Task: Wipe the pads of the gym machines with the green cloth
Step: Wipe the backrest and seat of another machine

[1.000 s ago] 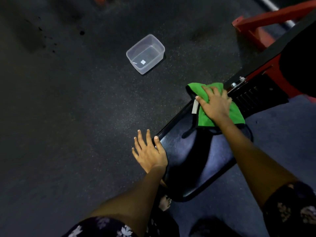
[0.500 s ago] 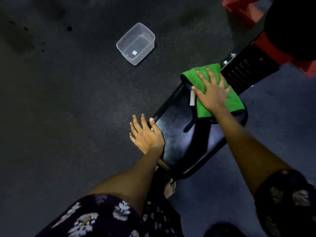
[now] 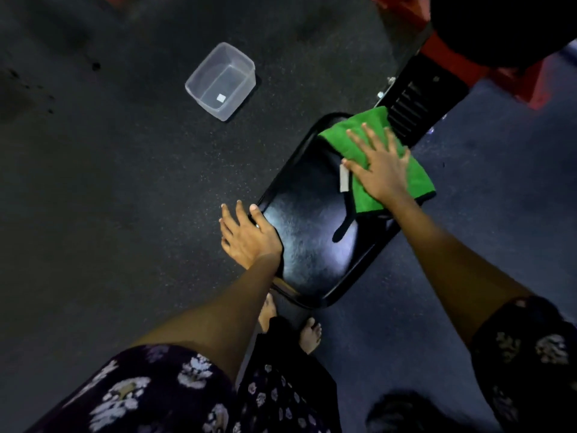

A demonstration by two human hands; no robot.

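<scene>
Since half a second ago the green cloth (image 3: 387, 157) under the right hand (image 3: 382, 170) has stayed at the far end of the black seat pad (image 3: 309, 242), with the fingers now spread wider, and both bare feet have come into view at the pad's near end.

Left to right now: dark speckled floor (image 3: 109, 182), with one clear plastic tub (image 3: 221, 81) standing on it, far left, well apart from the pad. Nothing lies between tub and pad.

Next, the left hand (image 3: 246, 235), fingers straight and relaxed, holding nothing, resting flat against the pad's left edge with the thumb up on the rim.

Then the one seat pad, glossy, angled from near toward far right. Two bare feet (image 3: 309, 334) just beyond its near end.

On the pad's far part, the single cloth lies flat, a white label (image 3: 344, 179) sticking out at its left edge. The right hand presses down on it, palm flat, fingers splayed, not curled round it.

Far right, a black slotted plate (image 3: 409, 110) touches the cloth's far edge, then red machine frame (image 3: 449, 60) and a dark round shape, too dim to identify.
</scene>
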